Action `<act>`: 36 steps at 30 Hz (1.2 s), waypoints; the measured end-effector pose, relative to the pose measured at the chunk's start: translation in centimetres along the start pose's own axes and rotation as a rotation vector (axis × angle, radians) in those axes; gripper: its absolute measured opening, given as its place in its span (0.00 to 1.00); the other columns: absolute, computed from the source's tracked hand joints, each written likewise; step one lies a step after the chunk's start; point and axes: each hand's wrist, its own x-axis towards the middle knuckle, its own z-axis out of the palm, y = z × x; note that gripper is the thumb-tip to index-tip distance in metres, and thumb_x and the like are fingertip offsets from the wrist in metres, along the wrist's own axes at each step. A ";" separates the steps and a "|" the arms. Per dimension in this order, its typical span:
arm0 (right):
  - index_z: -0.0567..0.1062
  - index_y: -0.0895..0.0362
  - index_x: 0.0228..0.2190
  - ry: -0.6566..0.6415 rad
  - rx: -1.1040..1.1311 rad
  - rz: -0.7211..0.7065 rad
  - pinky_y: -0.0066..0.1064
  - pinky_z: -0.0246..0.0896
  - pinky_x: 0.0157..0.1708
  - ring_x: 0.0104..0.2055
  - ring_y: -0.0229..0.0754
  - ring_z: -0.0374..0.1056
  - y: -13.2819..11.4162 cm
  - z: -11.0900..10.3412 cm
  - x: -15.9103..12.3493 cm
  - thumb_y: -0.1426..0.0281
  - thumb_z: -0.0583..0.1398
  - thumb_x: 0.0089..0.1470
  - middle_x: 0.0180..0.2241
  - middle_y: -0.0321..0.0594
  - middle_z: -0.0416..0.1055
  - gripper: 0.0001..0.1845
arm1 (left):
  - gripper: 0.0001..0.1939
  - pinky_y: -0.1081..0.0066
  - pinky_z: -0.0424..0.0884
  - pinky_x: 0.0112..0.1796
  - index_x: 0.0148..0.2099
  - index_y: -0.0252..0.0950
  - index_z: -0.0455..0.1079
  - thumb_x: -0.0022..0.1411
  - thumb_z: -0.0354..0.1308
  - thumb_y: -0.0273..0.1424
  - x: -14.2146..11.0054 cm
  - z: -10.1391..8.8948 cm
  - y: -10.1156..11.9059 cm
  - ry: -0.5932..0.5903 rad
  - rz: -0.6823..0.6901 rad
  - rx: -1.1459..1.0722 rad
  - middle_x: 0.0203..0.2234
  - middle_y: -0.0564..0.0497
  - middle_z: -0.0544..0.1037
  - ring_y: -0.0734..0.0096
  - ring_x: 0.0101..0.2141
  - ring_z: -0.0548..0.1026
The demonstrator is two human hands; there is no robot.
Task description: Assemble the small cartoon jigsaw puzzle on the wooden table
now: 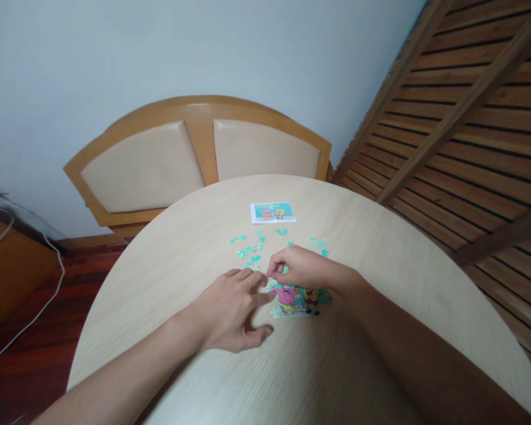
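A small partly built jigsaw puzzle with pink and yellow cartoon figures lies on the round pale wood table. My right hand hovers over its upper left edge, fingers pinched together on a small piece I can barely make out. My left hand rests on the table just left of the puzzle, fingers spread and curved, fingertips close to the right hand's pinch. Several loose turquoise pieces are scattered just beyond both hands.
A small reference picture card lies farther back on the table. Behind the table stands a wooden bench with two beige cushioned panels. Slatted wooden panels lean at the right. A white cable trails on the dark floor at left.
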 end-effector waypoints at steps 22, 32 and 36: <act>0.83 0.58 0.38 0.091 0.086 -0.014 0.25 0.61 0.31 0.33 0.38 0.72 -0.3 -1.0 -0.8 0.79 0.60 0.48 0.34 0.38 0.81 0.17 | 0.21 0.53 0.74 0.44 0.51 0.37 0.73 0.66 0.52 0.46 0.3 0.1 0.1 0.035 0.016 0.048 0.43 0.43 0.74 0.54 0.43 0.74; 0.81 0.59 0.33 0.259 0.113 0.236 0.29 0.62 0.32 0.32 0.41 0.70 1.8 -2.2 -7.3 0.69 0.59 0.54 0.29 0.39 0.78 0.10 | 0.24 0.50 0.66 0.59 0.63 0.38 0.64 0.68 0.55 0.41 0.9 2.0 0.6 0.110 0.226 -0.007 0.60 0.41 0.69 0.51 0.61 0.65; 0.80 0.58 0.33 0.347 0.211 0.309 0.31 0.65 0.33 0.33 0.42 0.72 3.4 -1.2 -9.4 0.64 0.60 0.54 0.31 0.41 0.79 0.12 | 0.23 0.51 0.69 0.58 0.62 0.38 0.66 0.68 0.56 0.39 1.0 2.2 0.5 0.069 0.219 -0.017 0.57 0.41 0.72 0.52 0.58 0.69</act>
